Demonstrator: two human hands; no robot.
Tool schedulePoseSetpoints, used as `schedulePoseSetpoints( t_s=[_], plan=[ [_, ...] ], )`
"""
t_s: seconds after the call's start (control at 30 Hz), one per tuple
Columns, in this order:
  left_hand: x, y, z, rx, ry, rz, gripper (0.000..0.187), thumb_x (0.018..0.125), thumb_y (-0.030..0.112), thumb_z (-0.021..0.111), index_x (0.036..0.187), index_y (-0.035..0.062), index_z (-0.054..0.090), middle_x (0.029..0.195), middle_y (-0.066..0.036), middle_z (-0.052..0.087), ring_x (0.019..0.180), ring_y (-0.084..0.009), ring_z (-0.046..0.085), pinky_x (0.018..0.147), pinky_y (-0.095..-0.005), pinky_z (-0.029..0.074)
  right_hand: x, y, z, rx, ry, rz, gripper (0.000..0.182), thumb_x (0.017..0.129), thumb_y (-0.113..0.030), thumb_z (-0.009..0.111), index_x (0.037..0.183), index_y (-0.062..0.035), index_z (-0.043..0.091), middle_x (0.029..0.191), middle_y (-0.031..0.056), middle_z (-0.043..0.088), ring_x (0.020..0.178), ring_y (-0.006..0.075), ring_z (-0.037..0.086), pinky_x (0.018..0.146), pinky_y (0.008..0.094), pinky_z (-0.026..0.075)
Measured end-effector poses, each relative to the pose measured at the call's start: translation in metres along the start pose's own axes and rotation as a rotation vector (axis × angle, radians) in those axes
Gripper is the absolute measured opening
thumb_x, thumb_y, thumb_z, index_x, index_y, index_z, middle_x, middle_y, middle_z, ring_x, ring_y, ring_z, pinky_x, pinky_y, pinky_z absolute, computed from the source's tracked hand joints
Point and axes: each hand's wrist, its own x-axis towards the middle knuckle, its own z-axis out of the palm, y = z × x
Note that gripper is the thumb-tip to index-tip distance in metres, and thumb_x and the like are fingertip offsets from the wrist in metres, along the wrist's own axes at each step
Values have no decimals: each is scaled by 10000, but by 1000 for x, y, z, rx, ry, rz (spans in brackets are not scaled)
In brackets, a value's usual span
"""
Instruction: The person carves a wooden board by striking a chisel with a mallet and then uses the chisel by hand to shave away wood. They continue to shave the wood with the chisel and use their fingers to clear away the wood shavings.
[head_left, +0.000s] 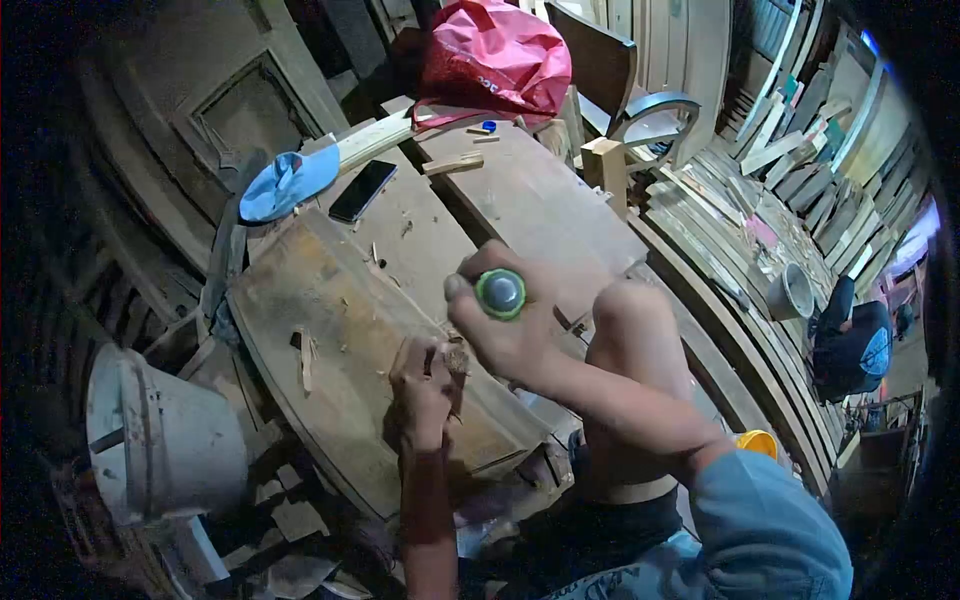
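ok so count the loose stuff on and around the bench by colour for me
blue: 2, the cap and a small bottle top
red: 1, the plastic bag
black: 1, the phone
green: 1, the tool handle in the right hand
grey: 1, the bucket
yellow: 1, the lid
total: 7

Blue cap (288, 183), phone (363, 190) on bench; red bag (492, 55) behind; bucket (160, 435) left.

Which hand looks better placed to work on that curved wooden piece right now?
Probably the left hand: it rests on the curved wooden piece. The right hand is shut around a green-topped tool.
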Motion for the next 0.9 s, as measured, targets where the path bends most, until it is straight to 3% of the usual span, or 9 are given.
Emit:
schedulePoseSetpoints(
  t_s=[0.03,0.1,0.2,0.3,0.63,0.83,0.9],
  plan=[
    [-1,1,-1,20,15,-22,76,829,42,585,798,-9,538,745,-190,520,693,-391,530,615,-436,417,3,-1,-1,30,90,68,151,740,-43,663,692,-3,526,556,90,489,478,126,476,474,279,390],
    [1,4,-1,40,37,-29,83,823,58,599,809,-8,551,755,-188,531,708,-392,536,627,-439,420,9,-7,-12,190,102,212,158,776,-45,647,687,-3,523,555,25,492,524,60,470,483,247,379],
    [-2,-6,2,6,-25,-171,119,858,63,573,937,-24,561,835,-190,604,788,-348,565,772,-407,448,12,-3,-17,203,135,236,154,785,-45,646,695,-7,527,564,10,513,535,59,489,488,233,388],
    [-2,-5,6,41,82,-78,54,825,43,595,845,2,566,774,-180,569,742,-381,563,660,-429,442,15,-3,-20,248,182,172,145,796,-46,640,707,-10,531,569,10,530,542,65,513,492,225,397],
    [0,3,3,39,17,-142,61,827,2,575,886,-9,567,808,-170,583,775,-355,586,690,-397,464,12,2,-26,238,129,236,150,796,-60,641,710,-10,529,579,18,529,536,69,499,485,241,383],
    [2,3,2,7,9,-31,80,798,-30,572,877,-13,568,818,-165,586,772,-355,583,695,-406,465,10,0,-24,214,91,268,180,778,-77,656,690,-7,516,562,30,494,513,72,473,478,248,369],
    [3,-1,4,-28,22,60,100,783,-49,574,875,-10,567,825,-166,587,778,-357,584,696,-407,465,7,5,-24,152,8,218,145,852,-83,626,790,-12,516,583,7,515,438,62,467,384,218,354]
  ],
)
